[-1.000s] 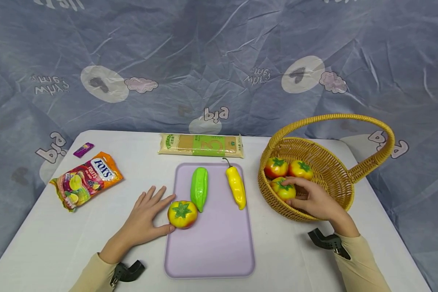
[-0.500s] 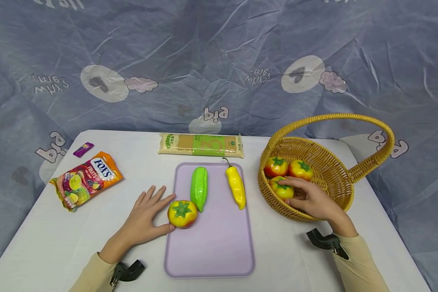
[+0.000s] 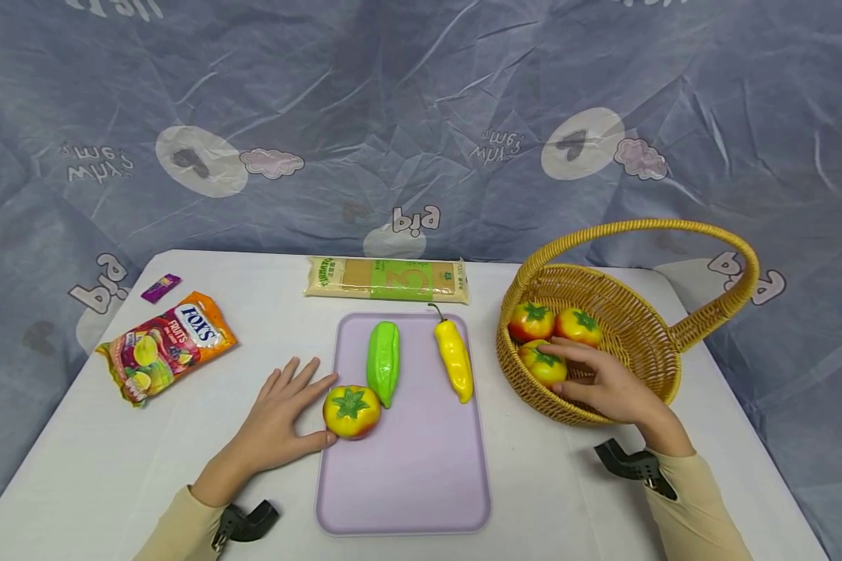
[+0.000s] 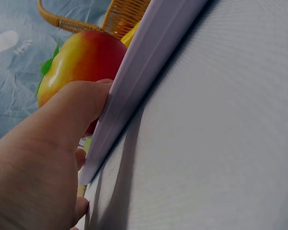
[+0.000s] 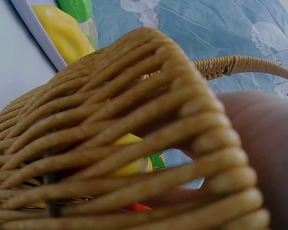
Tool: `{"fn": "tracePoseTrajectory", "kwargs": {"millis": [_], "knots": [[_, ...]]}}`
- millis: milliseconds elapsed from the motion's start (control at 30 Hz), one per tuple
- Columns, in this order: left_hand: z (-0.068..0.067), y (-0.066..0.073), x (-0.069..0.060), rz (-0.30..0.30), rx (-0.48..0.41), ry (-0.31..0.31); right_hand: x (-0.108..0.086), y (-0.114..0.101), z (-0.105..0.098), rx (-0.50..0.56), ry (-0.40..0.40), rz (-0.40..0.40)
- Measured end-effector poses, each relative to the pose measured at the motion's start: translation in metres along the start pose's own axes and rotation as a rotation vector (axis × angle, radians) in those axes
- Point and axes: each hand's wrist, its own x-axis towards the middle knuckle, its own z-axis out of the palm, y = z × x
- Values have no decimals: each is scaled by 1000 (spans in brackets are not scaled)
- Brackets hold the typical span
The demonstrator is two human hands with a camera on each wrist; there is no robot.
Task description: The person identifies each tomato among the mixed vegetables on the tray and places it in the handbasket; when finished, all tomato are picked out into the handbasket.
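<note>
My left hand [image 3: 284, 417] lies with fingers spread and straight at the left edge of the lilac tray [image 3: 421, 483]. Its thumb rests on the rim beside a yellow-red toy tomato [image 3: 351, 413], also large in the left wrist view. On the tray are a green pepper-like vegetable [image 3: 383, 362] and a yellow chili pepper [image 3: 453, 358]. Inside the wicker basket [image 3: 638, 327], my right hand [image 3: 606, 386] holds the nearest tomato [image 3: 542, 365] between curled fingers and thumb. Behind it sit two more tomatoes [image 3: 531, 321]. The basket's weave hides most of that grip in the right wrist view.
A pack of noodles [image 3: 387, 279] lies behind the tray. On the left are an orange-red candy bag [image 3: 168, 347] and a small purple packet [image 3: 160, 288]. The basket's tall handle [image 3: 645, 224] arches over its opening. A blue-grey cloth backdrop [image 3: 393, 93] hangs behind the white table.
</note>
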Motion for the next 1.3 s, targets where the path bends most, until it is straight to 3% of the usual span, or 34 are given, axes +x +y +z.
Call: {"fn": "tracePoseTrajectory", "kwargs": {"millis": [1033, 1300], "knots": [[0, 0, 0, 1, -3, 1, -8, -3, -10, -102, 103, -77], [0, 0, 0, -9, -1, -5, -10, -15, -13, -36, 191, -80]]}}
